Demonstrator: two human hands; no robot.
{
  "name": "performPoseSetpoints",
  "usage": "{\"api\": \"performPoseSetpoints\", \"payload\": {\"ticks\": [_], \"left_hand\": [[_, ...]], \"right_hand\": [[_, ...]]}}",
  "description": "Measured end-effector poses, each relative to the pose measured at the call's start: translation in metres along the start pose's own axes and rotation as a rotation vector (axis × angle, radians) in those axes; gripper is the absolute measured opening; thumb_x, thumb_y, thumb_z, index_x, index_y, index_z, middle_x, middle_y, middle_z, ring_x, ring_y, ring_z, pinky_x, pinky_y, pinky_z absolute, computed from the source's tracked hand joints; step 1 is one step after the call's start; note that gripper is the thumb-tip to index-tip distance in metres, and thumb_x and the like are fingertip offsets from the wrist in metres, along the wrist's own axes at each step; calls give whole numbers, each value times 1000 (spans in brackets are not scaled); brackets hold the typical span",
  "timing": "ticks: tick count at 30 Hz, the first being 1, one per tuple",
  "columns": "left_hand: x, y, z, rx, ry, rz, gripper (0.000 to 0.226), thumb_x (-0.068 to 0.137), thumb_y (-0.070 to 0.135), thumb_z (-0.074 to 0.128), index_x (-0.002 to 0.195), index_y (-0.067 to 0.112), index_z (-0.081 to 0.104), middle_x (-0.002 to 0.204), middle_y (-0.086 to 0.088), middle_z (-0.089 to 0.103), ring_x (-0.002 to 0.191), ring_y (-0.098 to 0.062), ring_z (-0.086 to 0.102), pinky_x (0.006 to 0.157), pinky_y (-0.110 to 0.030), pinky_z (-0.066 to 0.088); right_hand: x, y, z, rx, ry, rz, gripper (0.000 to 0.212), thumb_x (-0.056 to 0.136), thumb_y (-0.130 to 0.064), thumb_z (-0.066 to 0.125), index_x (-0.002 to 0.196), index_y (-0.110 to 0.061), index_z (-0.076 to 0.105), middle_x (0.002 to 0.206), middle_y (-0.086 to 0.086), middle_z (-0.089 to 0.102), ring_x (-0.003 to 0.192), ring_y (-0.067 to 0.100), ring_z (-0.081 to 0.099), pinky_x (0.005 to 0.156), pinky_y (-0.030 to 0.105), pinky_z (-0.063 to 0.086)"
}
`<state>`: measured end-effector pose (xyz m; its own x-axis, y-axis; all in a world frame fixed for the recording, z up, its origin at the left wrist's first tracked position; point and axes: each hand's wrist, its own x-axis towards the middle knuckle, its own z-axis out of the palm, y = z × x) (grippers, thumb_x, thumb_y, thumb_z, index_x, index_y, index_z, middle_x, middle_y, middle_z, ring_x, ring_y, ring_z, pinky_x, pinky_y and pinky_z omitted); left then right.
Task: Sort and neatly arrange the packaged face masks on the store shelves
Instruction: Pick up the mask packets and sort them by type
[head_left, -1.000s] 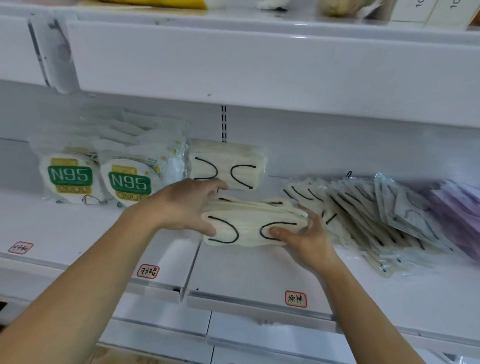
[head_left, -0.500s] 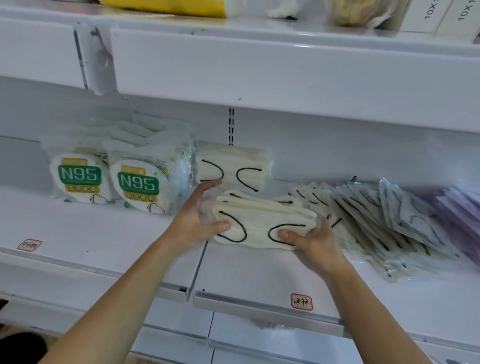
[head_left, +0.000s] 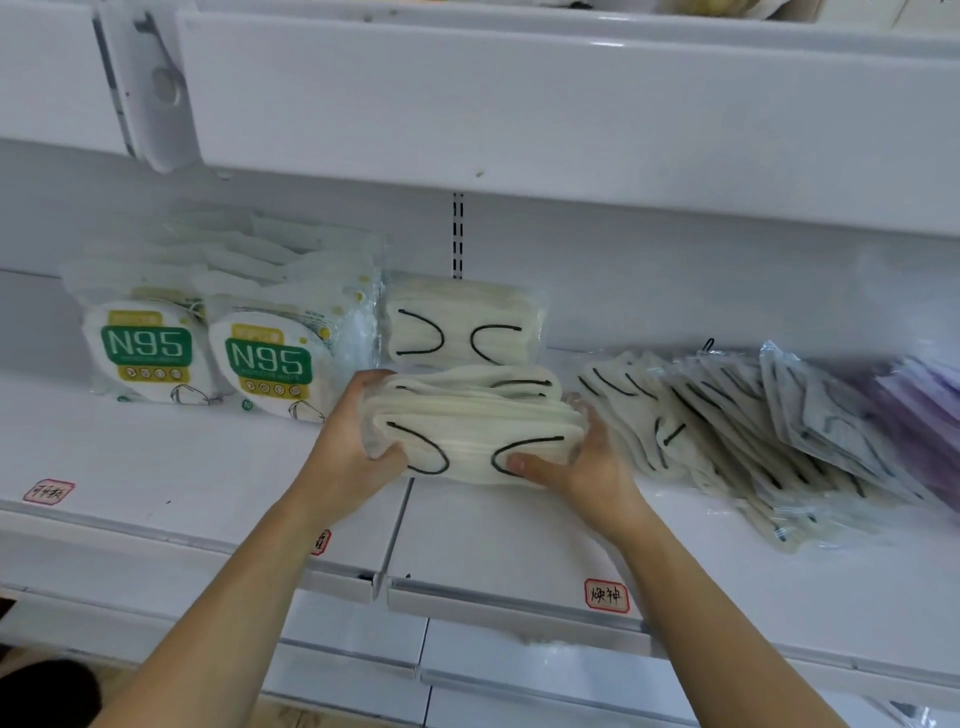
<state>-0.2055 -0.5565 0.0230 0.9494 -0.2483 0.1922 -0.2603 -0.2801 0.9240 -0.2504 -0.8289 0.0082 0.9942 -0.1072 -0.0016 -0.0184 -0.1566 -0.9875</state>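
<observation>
A stack of cream face-mask packs with black ear loops (head_left: 472, 431) stands on the white shelf (head_left: 498, 535). My left hand (head_left: 353, 447) grips its left end, thumb on the front, fingers over the top. My right hand (head_left: 576, 467) holds the right end, thumb pressed on the front face. Behind the stack another cream pack (head_left: 462, 325) leans against the back wall. Two rows of N95 mask packs (head_left: 270, 358) stand to the left.
To the right lies a slumped fan of clear-wrapped cream masks (head_left: 727, 441), with purple packs (head_left: 919, 421) beyond. An upper shelf (head_left: 519, 114) overhangs. Red-bordered price labels (head_left: 606, 595) sit along the shelf's front edge. A seam (head_left: 397, 525) divides two shelf panels.
My left hand has shifted from flat over the stack's top to clasping its left end. The stack sits squarer and slightly nearer the back pack.
</observation>
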Motion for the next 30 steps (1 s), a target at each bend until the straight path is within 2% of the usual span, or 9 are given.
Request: {"api": "performPoseSetpoints", "payload": {"ticks": [3, 9, 13, 18, 22, 24, 26, 28, 30], "left_hand": [[-1, 8, 1, -15, 42, 70, 68, 69, -1, 60, 132, 22, 50, 123, 15, 61, 122, -5, 57, 103, -14, 40], [-11, -1, 2, 16, -29, -24, 74, 77, -20, 60, 133, 27, 50, 130, 7, 57, 116, 0, 57, 88, -8, 45], [-8, 1, 10, 29, 2, -7, 69, 77, -12, 62, 132, 28, 51, 129, 13, 55, 123, -2, 52, 96, -6, 37], [-6, 13, 7, -30, 84, 15, 66, 78, -17, 60, 129, 24, 53, 126, 7, 59, 116, 1, 56, 94, -6, 40], [-7, 10, 10, 19, -2, -99, 76, 79, -6, 60, 123, 54, 45, 102, 9, 59, 92, 3, 58, 80, -13, 44], [-5, 8, 18, 31, 32, -154, 77, 82, -10, 56, 118, 57, 43, 103, 1, 62, 90, 0, 60, 77, -18, 48], [-2, 5, 24, -50, 116, -183, 76, 80, -12, 54, 127, 48, 48, 106, -12, 65, 93, -17, 64, 78, -24, 52], [-2, 5, 25, -108, 168, -184, 68, 80, -14, 53, 134, 27, 51, 103, -5, 69, 89, -15, 65, 75, -19, 52], [-1, 4, 26, -90, 182, -168, 62, 80, -15, 53, 134, 16, 51, 102, -5, 66, 90, -10, 62, 78, -19, 49]], "right_hand": [[2, -6, -6, -11, 54, -36, 84, 65, -22, 98, 128, -41, 46, 129, -24, 52, 122, -4, 52, 110, 30, 42], [3, 8, -22, 8, 53, -92, 84, 52, -25, 99, 126, -34, 60, 122, 3, 68, 108, 32, 69, 90, 60, 57], [7, 13, -16, 5, 43, -84, 80, 51, -32, 102, 121, -30, 63, 114, 15, 68, 98, 46, 68, 79, 66, 57], [9, 4, -23, -65, 85, -118, 76, 48, -42, 100, 115, -36, 64, 109, -2, 74, 104, 21, 71, 93, 46, 58], [5, 13, -21, -118, 5, -53, 91, 56, -41, 99, 133, -24, 54, 110, -12, 75, 98, 10, 72, 87, 44, 59], [2, 13, -16, -114, -14, -41, 91, 67, -36, 93, 143, -22, 44, 116, -16, 74, 106, 6, 70, 95, 45, 56], [3, 15, -12, -58, -53, -20, 86, 80, -28, 87, 149, -29, 34, 143, -15, 58, 126, 9, 58, 113, 44, 43], [4, 14, -13, -43, -46, -10, 84, 85, -31, 84, 149, -32, 29, 151, -15, 43, 131, 6, 49, 117, 38, 36], [7, 18, -14, 9, -4, -9, 94, 79, -36, 89, 153, -20, 33, 139, -5, 63, 126, 14, 61, 114, 49, 44]]}}
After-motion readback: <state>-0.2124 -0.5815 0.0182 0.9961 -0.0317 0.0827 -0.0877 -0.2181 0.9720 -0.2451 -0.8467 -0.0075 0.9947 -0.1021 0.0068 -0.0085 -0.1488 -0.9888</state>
